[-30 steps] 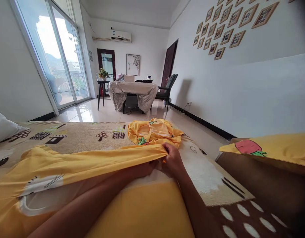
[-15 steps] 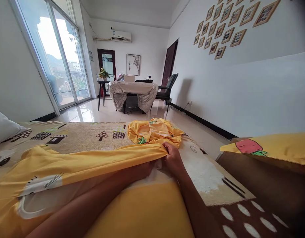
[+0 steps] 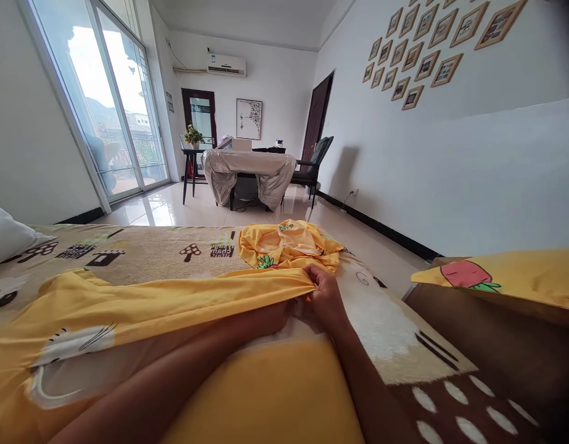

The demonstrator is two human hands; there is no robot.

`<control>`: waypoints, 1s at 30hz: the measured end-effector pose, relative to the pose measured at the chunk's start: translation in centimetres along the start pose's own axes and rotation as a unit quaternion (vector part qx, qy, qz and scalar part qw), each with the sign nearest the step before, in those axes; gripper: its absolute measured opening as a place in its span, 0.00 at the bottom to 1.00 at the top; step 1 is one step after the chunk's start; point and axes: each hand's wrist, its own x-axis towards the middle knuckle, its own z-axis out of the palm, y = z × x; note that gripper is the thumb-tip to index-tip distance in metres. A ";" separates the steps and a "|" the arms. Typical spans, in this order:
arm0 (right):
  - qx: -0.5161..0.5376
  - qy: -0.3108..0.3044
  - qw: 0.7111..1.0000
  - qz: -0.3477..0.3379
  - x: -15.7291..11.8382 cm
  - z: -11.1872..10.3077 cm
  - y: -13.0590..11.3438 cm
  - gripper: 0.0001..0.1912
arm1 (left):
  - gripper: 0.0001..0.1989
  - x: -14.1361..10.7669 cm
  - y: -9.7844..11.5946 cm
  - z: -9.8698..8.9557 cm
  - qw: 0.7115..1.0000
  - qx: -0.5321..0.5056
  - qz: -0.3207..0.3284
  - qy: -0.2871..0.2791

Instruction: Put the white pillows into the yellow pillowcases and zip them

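Observation:
A yellow cloth cover [image 3: 173, 302] with a white cartoon print is stretched across the bed in front of me. My right hand [image 3: 325, 297] pinches its gathered far-right end between thumb and fingers. Beneath the stretched edge, my left hand [image 3: 277, 316] reaches to the same end, close beside the right; its fingers are hidden by the cloth and the other hand. Some white material [image 3: 297, 325] shows just below both hands. Between my forearms lies a smooth, blurred yellow surface [image 3: 275, 388]. A crumpled yellow cloth [image 3: 291, 243] with carrot leaves printed on it lies just beyond my hands.
The patterned blanket [image 3: 159, 253] covers the bed. A white pillow [image 3: 7, 234] sits at the left edge. To the right is another yellow cloth with a carrot print [image 3: 519, 277]. A draped table [image 3: 249, 163] and a black chair [image 3: 314, 163] stand beyond the bed.
Almost nothing differs. The hands and stretched cover keep nearly the same place, and the view has shifted very slightly.

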 end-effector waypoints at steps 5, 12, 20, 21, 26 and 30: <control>0.038 -0.004 0.999 0.015 0.1 0.2 -0.2 0.10 | 0.21 0.1 0.1 0.1 1.000 0.017 0.009 -0.021; 0.045 -0.011 0.999 0.014 0.1 0.2 0.0 0.11 | 0.23 0.4 -0.3 0.4 0.999 -0.025 -0.034 -0.026; 0.044 -0.010 0.999 0.021 0.2 0.1 0.2 0.11 | 0.25 0.4 -0.8 0.7 0.995 -0.052 -0.083 -0.035; 0.043 -0.009 0.999 0.019 0.2 0.1 0.3 0.11 | 0.25 0.4 -0.8 0.6 0.994 -0.053 -0.086 -0.033; 0.025 -0.007 1.000 0.012 0.1 0.1 0.3 0.12 | 0.25 0.1 -0.6 0.1 0.994 -0.052 -0.095 -0.025; 0.024 -0.002 1.000 0.006 0.0 0.2 0.1 0.11 | 0.25 -0.4 -0.9 0.1 0.995 -0.025 -0.101 -0.012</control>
